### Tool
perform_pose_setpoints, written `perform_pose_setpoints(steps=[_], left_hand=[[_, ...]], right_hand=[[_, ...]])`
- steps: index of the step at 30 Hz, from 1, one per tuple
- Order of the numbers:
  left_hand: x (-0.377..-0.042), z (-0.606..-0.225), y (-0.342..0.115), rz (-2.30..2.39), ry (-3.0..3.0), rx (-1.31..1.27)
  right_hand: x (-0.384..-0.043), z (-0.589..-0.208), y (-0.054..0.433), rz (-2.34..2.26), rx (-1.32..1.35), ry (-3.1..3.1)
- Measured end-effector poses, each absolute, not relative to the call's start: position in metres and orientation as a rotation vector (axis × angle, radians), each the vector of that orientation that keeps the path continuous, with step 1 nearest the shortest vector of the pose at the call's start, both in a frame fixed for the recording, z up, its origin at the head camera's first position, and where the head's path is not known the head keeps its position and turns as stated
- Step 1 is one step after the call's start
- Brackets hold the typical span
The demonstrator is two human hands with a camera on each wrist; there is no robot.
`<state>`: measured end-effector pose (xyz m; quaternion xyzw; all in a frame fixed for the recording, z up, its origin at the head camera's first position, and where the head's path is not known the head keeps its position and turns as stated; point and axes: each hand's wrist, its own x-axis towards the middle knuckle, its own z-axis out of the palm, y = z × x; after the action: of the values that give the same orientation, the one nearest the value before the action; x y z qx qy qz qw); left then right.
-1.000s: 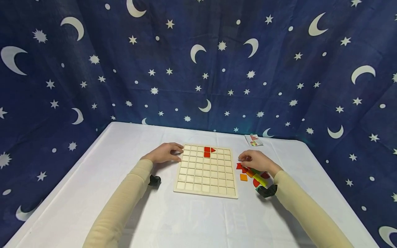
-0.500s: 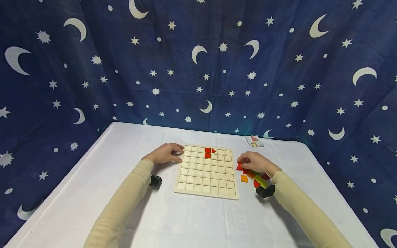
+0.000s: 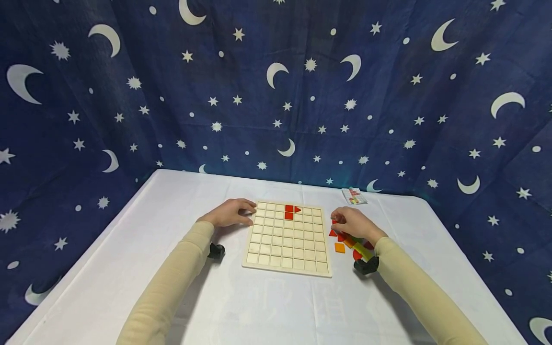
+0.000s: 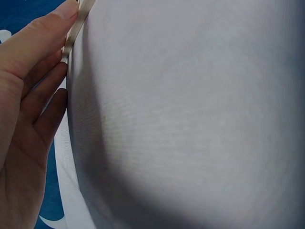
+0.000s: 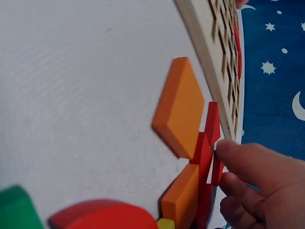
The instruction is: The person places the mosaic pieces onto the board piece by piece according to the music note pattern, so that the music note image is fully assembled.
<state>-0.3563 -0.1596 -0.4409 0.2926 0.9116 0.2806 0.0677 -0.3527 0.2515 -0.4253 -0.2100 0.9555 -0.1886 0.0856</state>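
Note:
A square wooden grid board lies on the white table, with two red squares and a red triangle in its far rows. My left hand rests at the board's left edge, thumb and fingertips touching its side, as the left wrist view also shows. Right of the board, my right hand pinches a small red piece between thumb and forefinger; its full shape is hidden. Beneath that hand is a pile of loose red, orange, yellow and green pieces, partly covered. An orange square lies just apart from them.
A small printed card with coloured shapes lies at the back right of the table. In the right wrist view, a red rounded piece and a green piece sit near the camera. A star-and-moon curtain surrounds the table.
My right hand has shifted slightly over the pile, and a red piece now stands up between its fingertips. The left hand and the board have stayed in place.

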Motion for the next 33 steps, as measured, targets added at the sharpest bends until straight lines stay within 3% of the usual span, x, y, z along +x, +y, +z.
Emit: perform_pose_setpoints(steps=[18,33], left_hand=[[-0.358,-0.441,-0.160,0.847,2.752,0.900],[-0.354,-0.440,-0.159,0.857,2.752,0.900]], right_hand=[[-0.357,-0.423,0.233,-0.605,-0.562,2.886],[-0.360,-0.424,0.166,-0.554,-0.863,2.897]])
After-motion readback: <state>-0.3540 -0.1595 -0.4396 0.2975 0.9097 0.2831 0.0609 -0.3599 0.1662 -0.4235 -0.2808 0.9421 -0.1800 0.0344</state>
